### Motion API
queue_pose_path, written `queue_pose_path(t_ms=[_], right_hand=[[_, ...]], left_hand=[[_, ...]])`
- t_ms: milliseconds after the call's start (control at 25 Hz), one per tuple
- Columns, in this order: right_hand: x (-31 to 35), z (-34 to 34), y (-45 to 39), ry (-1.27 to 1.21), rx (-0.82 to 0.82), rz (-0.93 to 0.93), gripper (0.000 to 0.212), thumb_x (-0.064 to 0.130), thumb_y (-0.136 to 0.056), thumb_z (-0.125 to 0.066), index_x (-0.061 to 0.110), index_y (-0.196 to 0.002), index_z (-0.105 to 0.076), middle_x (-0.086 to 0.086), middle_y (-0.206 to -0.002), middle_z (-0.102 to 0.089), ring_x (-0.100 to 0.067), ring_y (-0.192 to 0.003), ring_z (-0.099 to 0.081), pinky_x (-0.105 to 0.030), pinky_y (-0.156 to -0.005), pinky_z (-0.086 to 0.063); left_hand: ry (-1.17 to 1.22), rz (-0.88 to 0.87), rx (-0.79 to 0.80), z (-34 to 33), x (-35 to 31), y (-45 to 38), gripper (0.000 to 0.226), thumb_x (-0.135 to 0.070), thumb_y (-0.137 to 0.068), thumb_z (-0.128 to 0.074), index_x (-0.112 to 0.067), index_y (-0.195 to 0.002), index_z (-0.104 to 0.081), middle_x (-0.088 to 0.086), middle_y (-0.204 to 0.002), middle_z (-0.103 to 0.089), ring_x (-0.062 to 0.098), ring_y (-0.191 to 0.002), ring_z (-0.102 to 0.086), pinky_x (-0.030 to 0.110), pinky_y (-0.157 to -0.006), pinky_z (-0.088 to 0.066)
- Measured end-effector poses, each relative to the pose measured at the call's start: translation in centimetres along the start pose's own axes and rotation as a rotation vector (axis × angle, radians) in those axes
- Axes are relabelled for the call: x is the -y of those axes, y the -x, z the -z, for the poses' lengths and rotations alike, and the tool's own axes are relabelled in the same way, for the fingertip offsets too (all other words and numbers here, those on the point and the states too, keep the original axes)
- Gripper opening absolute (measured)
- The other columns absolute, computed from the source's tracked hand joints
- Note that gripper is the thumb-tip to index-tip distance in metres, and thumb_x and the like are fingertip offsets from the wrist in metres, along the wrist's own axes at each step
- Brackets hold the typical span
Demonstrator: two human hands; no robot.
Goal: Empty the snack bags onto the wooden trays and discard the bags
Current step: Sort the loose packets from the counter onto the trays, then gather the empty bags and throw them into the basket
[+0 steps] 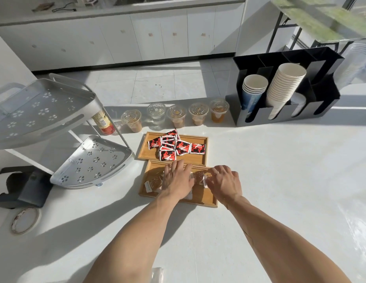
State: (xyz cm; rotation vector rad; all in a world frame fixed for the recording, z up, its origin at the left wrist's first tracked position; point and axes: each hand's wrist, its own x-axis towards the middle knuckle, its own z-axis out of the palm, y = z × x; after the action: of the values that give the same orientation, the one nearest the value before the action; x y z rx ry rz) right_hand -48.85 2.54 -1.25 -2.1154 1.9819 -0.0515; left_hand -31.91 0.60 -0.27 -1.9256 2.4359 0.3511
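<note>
1. Snacks in clear wrappers (151, 183) lie on the near tray (206, 199), partly hidden under both hands; the far tray (198, 158), touching the near one along its long edge, holds a loose pile of red packets (174, 147).
2. Step in hand, as I judge it: both trays seem already filled, and the hands are spreading or levelling the clear-wrapped snacks across the near tray.
3. The left hand (177, 179) lies palm down with fingers spread over the middle of the near tray, flat on the snacks and gripping nothing that I can see.
4. The right hand (224, 181) hovers or rests over the tray's right half, fingers curled toward a clear-wrapped piece (205, 178); whether it pinches that piece or only touches it cannot be told.
5. A clear plastic bag (157, 274) lies flat on the tabletop (280, 180) at the near edge of view, between the forearms and well apart from the hands. It looks empty and not yet discarded.
6. The next move likely calls for finishing the spread so no snack overhangs the tray rim, then drawing a hand back toward the body to pick up the bag.
7. No bin shows in view, so where the bag goes cannot be told.
8. Behind the trays stands a row of lidded cups (176, 116), near the far tray; a sweep of the hands should stay short of them.
</note>
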Motion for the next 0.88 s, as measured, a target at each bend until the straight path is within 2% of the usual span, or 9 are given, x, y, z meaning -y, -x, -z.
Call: queue_pose_path(t_ms=[160, 320, 480, 600, 760, 880], right_hand=[[1.7, 1.1, 2.7, 0.026, 0.029, 0.012, 0.039, 0.047, -0.097, -0.041, 0.026, -0.125, -0.056, 0.000, -0.128, -0.061, -0.023, -0.123, -0.048, -0.041, -0.097, -0.036], [5.4, 1.4, 5.0, 0.045, 0.100, 0.073, 0.041, 0.047, -0.096, -0.042, 0.027, -0.129, -0.056, 0.000, -0.128, -0.063, -0.024, -0.126, -0.048, -0.042, -0.100, -0.035], [10.3, 0.5, 6.8, 0.082, 0.204, 0.153, 0.043, 0.049, -0.094, -0.046, 0.031, -0.132, -0.055, -0.001, -0.126, -0.064, -0.024, -0.120, -0.055, -0.040, -0.101, -0.038], [14.8, -0.6, 8.0, 0.095, 0.258, 0.223, 0.045, 0.050, -0.094, -0.047, 0.027, -0.131, -0.056, -0.002, -0.124, -0.066, -0.024, -0.116, -0.058, -0.038, -0.098, -0.040], [20.5, -2.5, 9.3, 0.107, 0.362, 0.321, 0.046, 0.050, -0.092, -0.050, 0.029, -0.133, -0.055, 0.001, -0.133, -0.061, -0.023, -0.125, -0.053, -0.036, -0.100, -0.039], [24.1, -4.3, 10.0, 0.104, 0.444, 0.341, 0.049, 0.051, -0.089, -0.055, 0.033, -0.134, -0.054, 0.005, -0.136, -0.058, -0.018, -0.129, -0.050, -0.033, -0.102, -0.037]], left_hand=[[0.036, -0.010, 0.060, 1.0, 2.1, 4.2, 0.049, -0.041, -0.093, -0.050, -0.023, -0.138, -0.045, 0.003, -0.147, -0.039, 0.024, -0.136, -0.033, 0.046, -0.111, -0.031], [0.085, 0.075, 0.231, 2.0, 5.8, 8.8, 0.051, -0.044, -0.092, -0.051, -0.028, -0.139, -0.046, 0.001, -0.146, -0.040, 0.027, -0.136, -0.036, 0.047, -0.111, -0.032], [0.046, 0.177, 0.329, 2.8, 11.0, 13.6, 0.056, -0.047, -0.088, -0.052, -0.030, -0.141, -0.044, 0.003, -0.145, -0.044, 0.027, -0.134, -0.037, 0.044, -0.110, -0.032], [0.050, 0.265, 0.351, 3.3, 15.4, 17.7, 0.054, -0.044, -0.089, -0.051, -0.028, -0.140, -0.046, 0.005, -0.142, -0.046, 0.027, -0.134, -0.038, 0.042, -0.108, -0.033], [0.096, 0.388, 0.326, 3.3, 21.6, 23.7, 0.053, -0.042, -0.089, -0.055, -0.028, -0.139, -0.047, 0.005, -0.141, -0.049, 0.026, -0.132, -0.040, 0.039, -0.106, -0.038], [0.070, 0.483, 0.377, 3.5, 25.6, 27.2, 0.054, -0.041, -0.088, -0.055, -0.031, -0.141, -0.045, 0.003, -0.144, -0.047, 0.024, -0.134, -0.040, 0.040, -0.106, -0.037]])
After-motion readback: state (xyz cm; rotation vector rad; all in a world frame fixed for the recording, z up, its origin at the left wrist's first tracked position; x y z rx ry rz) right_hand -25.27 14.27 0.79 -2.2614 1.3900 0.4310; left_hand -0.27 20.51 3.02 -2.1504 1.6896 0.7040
